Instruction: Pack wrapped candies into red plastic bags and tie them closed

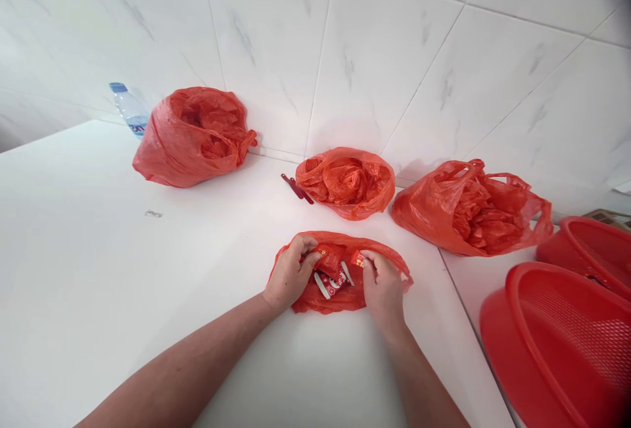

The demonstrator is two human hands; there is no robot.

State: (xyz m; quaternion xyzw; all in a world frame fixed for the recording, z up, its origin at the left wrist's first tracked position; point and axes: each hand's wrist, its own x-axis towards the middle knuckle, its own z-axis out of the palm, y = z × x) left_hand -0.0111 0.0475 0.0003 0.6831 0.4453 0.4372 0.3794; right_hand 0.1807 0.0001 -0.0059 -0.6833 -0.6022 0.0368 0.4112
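Observation:
An open red plastic bag (325, 305) lies on the white table in front of me, with both hands over it. My left hand (290, 273) pinches a small shiny red packet (330, 259) between thumb and fingers. At the bag's right side, my right hand (383, 286) grips the edge of a small red-and-gold packet (358, 258), partly covered by its fingers. Between the hands, red-and-white printed packets (332, 285) rest inside the bag. How many there are cannot be made out.
Three fuller red bags stand along the tiled wall: left (182, 145), middle (345, 185) and right (468, 211). Dark red small tools (297, 188) lie beside the middle one. A water bottle (129, 111) stands far left. Red plastic baskets (517, 323) are at the right.

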